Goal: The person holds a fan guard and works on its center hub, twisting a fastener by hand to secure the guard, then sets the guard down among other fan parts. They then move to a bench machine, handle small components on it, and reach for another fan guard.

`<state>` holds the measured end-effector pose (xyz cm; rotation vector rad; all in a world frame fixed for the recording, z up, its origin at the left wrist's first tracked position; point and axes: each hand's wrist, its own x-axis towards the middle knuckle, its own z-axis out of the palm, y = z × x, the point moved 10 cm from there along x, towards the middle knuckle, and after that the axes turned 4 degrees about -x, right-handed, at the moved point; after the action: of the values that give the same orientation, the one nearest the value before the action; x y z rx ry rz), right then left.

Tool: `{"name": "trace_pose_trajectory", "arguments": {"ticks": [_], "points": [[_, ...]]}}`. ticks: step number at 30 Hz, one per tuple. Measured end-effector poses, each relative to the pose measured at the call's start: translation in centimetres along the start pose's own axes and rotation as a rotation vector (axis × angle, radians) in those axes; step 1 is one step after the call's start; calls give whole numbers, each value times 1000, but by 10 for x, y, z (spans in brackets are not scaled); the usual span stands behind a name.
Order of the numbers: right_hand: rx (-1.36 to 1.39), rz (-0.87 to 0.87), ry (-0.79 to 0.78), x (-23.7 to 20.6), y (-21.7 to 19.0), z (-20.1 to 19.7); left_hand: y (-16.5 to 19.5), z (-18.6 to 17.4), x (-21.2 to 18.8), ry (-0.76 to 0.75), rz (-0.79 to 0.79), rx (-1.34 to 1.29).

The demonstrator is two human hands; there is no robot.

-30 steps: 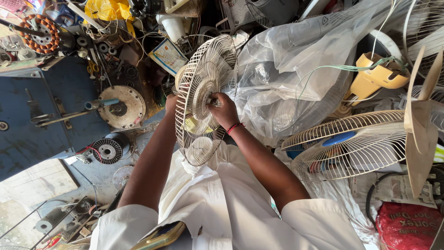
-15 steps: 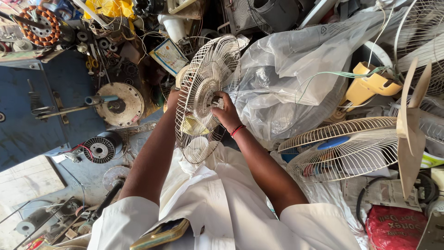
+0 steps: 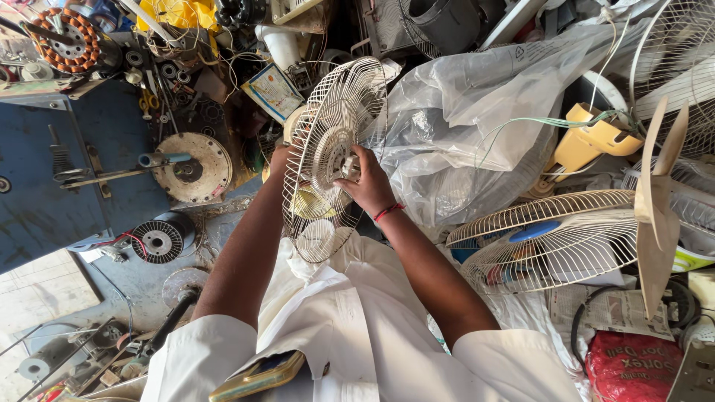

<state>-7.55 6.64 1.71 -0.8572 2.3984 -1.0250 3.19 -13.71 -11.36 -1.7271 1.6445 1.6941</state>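
I hold a white wire fan guard [image 3: 331, 160] upright in front of me, over my lap. My right hand [image 3: 366, 186], with a red thread on the wrist, has its fingers pressed at the guard's round centre hub. My left hand [image 3: 279, 158] reaches behind the guard's left rim and is mostly hidden by the wires; it seems to grip the rim. A yellow part shows behind the lower wires. I wear white clothes.
A clear plastic bag [image 3: 477, 126] bulges at the right. Another fan guard with a blue hub [image 3: 551, 238] and a beige fan blade [image 3: 659, 216] lie further right. Left: a blue workbench [image 3: 45, 186], a round metal disc [image 3: 190, 167], a wound stator [image 3: 156, 240]. A red bag [image 3: 633, 365] sits low right.
The fan guard and both hands have stayed together, shifting slightly in view as my head moved. My right hand's fingers have shifted at the hub.
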Motion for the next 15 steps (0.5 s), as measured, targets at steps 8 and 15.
{"name": "trace_pose_trajectory", "arguments": {"ticks": [8, 15], "points": [[34, -10, -6, 5, -3, 9, 12, 9, -5, -106, 70, -112], [142, -154, -23, -3, -11, 6, 4, 22, -14, -200, -110, -466]]}}
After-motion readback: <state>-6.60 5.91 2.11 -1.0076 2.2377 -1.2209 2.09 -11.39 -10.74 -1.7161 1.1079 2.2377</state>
